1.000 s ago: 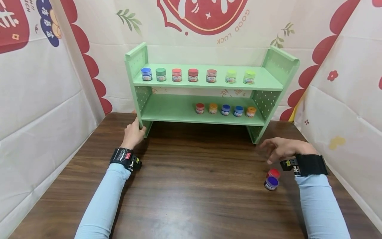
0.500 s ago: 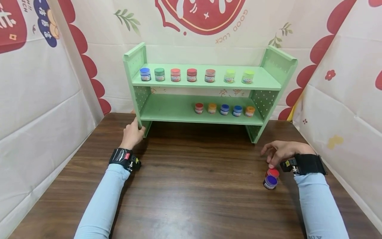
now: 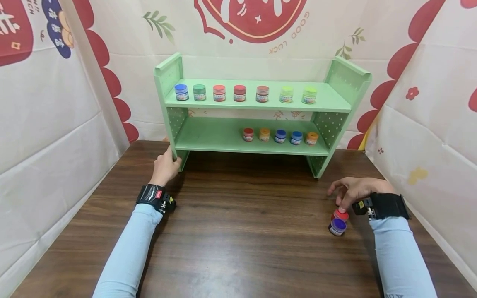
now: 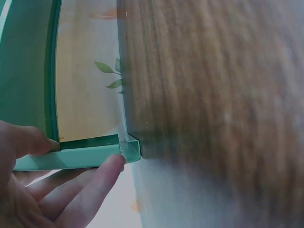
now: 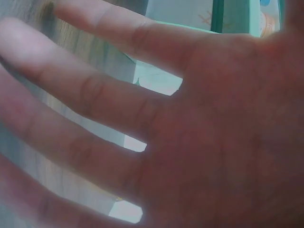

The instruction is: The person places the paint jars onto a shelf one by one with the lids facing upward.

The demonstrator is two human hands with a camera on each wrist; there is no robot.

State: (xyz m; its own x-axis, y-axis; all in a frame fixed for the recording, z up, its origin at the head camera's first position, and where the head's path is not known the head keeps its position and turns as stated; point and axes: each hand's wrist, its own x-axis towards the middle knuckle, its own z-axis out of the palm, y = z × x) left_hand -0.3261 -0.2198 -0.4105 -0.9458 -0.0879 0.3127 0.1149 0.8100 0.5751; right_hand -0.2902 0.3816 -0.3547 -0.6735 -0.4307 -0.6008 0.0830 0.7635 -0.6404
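Note:
My left hand grips the lower left side panel of a light green two-tier shelf. In the left wrist view the thumb lies on one face of the panel's edge and the fingers on the other. At the right of the table, my right hand has its thumb on the lid of a small red paint jar. Its other fingers are extended and spread in the right wrist view, where the jar is hidden. A purple-lidded paint jar stands right in front of the red one.
Several paint jars stand in a row on the upper tier, from a blue jar to a light green jar. More sit on the lower tier, including an orange jar. Printed cloth encloses the brown table.
My right hand has come down and toward me, and its thumb has reached the red jar's lid. The left hand keeps its grip on the shelf.

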